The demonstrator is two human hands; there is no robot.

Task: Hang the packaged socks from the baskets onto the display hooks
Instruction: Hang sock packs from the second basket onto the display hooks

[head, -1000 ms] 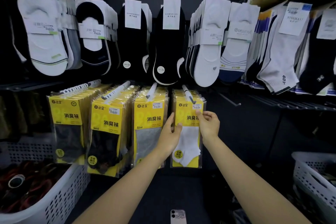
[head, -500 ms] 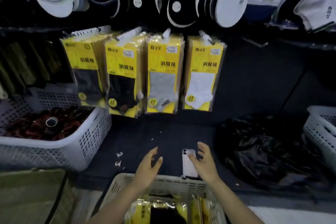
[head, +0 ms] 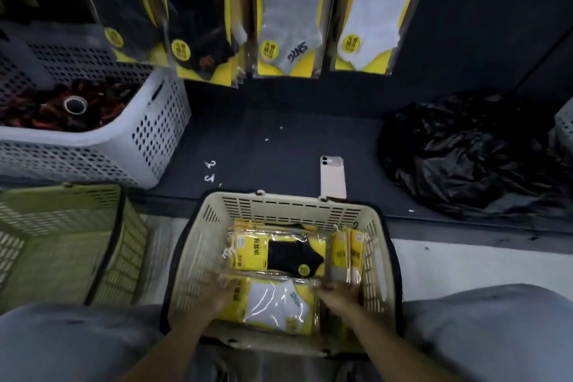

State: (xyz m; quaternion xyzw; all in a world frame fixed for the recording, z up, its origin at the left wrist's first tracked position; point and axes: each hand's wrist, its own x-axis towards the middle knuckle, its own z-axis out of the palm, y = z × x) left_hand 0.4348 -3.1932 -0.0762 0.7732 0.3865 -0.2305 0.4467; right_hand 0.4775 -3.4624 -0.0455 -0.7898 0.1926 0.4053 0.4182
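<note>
A cream basket [head: 291,205] on the floor between my knees holds yellow sock packs. A white-sock pack [head: 279,304] lies on top at the near side, a black-sock pack [head: 288,254] behind it, and more packs [head: 347,254] stand on edge at the right. My left hand [head: 217,291] rests with spread fingers on the white pack's left edge. My right hand [head: 338,298] touches its right edge; both are blurred. Above, rows of hung packs show their lower halves: white [head: 378,9], grey [head: 288,9], black [head: 198,15]. The hooks are out of view.
A white perforated basket [head: 155,133] with dark red items sits on the shelf at left, and a green basket [head: 62,242] stands on the floor below it. A phone [head: 333,177], small white hooks [head: 210,170] and a black plastic bag [head: 465,149] lie on the dark shelf.
My view has dropped from the display rows to the cream basket. Both hands left the hung white pack, came down and now reach into the basket at the white-sock pack.
</note>
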